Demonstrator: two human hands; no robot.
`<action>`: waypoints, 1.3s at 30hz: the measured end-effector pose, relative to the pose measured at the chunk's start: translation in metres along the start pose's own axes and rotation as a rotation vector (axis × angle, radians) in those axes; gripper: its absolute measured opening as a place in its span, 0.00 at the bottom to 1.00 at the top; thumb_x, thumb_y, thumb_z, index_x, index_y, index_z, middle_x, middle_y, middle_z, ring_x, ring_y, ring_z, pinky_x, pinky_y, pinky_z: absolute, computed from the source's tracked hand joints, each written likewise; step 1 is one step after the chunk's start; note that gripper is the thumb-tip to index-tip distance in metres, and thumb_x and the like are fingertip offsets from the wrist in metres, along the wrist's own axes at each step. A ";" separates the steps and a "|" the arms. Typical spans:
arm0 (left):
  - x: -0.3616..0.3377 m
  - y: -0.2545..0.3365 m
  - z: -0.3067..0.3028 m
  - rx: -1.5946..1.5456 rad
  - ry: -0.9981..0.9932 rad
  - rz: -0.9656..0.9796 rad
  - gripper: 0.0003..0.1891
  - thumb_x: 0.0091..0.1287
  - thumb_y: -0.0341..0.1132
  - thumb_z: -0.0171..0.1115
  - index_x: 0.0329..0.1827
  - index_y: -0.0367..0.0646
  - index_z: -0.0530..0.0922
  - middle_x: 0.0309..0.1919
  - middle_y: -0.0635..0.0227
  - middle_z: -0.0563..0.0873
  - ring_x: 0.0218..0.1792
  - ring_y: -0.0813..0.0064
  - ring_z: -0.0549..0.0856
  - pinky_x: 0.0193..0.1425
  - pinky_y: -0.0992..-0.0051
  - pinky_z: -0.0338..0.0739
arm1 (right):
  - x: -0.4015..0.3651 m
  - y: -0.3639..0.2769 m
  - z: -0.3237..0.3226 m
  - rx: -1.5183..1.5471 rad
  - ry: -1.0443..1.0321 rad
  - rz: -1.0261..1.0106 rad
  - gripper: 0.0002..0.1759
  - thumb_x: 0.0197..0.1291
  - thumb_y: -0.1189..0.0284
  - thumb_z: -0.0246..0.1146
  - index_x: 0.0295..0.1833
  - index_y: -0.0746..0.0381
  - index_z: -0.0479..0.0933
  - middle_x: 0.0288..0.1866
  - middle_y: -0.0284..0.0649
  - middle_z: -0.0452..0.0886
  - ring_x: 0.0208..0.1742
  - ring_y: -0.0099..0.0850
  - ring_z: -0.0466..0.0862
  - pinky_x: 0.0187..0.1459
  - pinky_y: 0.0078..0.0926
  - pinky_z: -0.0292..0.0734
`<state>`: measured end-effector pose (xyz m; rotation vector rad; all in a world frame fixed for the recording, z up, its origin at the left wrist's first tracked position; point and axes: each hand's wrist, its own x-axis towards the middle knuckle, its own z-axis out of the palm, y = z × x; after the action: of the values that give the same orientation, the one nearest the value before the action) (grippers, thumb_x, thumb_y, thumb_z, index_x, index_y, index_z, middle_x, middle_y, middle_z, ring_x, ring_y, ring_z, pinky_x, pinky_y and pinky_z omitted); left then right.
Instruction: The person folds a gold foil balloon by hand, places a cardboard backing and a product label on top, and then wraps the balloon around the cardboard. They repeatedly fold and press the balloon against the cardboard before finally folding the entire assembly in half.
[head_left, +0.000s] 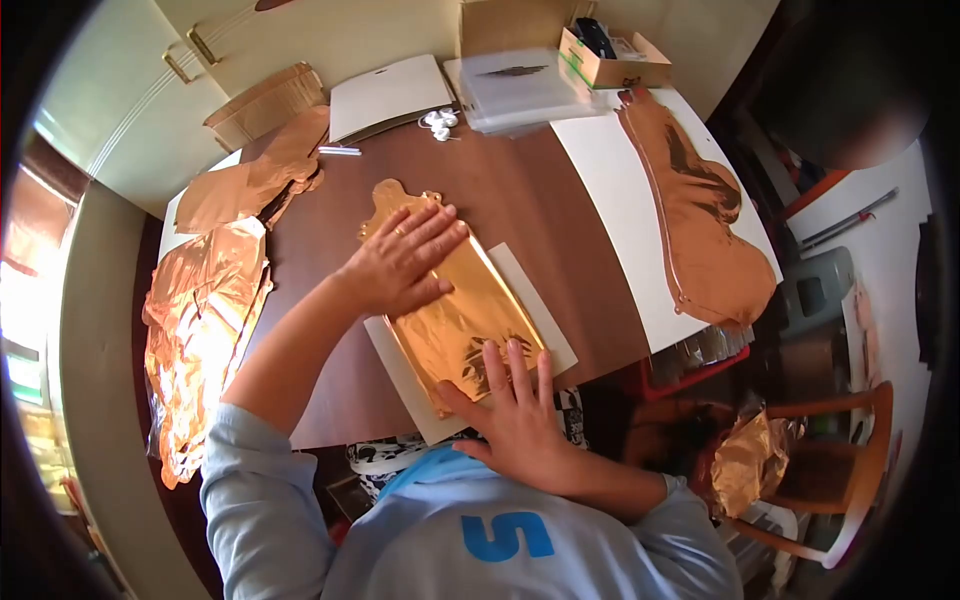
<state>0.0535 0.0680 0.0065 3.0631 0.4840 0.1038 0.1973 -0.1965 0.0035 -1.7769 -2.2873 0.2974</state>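
Note:
A shiny gold-orange foil piece (455,295) with a scalloped far end lies flat on a white card (530,310) in the middle of the brown table. My left hand (405,260) rests palm down on its far part, fingers stretched out. Near the foil's close edge is my right hand (520,425), fingers spread, its fingertips on the foil. Neither hand grips anything.
Flat copper-coloured foil shapes lie left (200,330) and right (705,230) on the brown table (560,240). White boards (390,98), earphones (438,123), a clear plastic sheet (520,90) and a small box (615,68) stand at the back. A chair (870,470) is at the right.

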 end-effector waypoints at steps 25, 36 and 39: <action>-0.120 0.046 -0.013 -0.026 -0.053 -0.232 0.45 0.75 0.66 0.40 0.81 0.36 0.56 0.80 0.53 0.60 0.81 0.54 0.56 0.82 0.46 0.41 | 0.001 -0.002 -0.007 -0.058 -0.057 -0.015 0.51 0.55 0.43 0.69 0.82 0.32 0.52 0.81 0.67 0.45 0.80 0.70 0.47 0.72 0.79 0.41; -0.096 0.117 0.005 -0.132 0.182 -0.312 0.42 0.72 0.59 0.56 0.78 0.34 0.62 0.76 0.50 0.67 0.78 0.52 0.64 0.81 0.47 0.48 | 0.001 -0.002 -0.007 -0.082 -0.064 -0.020 0.49 0.55 0.44 0.70 0.81 0.36 0.58 0.81 0.67 0.45 0.80 0.69 0.48 0.72 0.78 0.43; -0.098 0.116 0.003 -0.114 0.189 -0.302 0.43 0.71 0.61 0.55 0.78 0.34 0.62 0.77 0.49 0.65 0.78 0.51 0.63 0.81 0.46 0.48 | 0.001 0.000 -0.005 -0.066 -0.027 -0.031 0.49 0.54 0.45 0.70 0.80 0.37 0.59 0.81 0.66 0.45 0.80 0.69 0.49 0.72 0.78 0.44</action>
<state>-0.0042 -0.0725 0.0032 2.8425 0.9098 0.3963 0.1988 -0.1959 0.0087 -1.7765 -2.3677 0.2445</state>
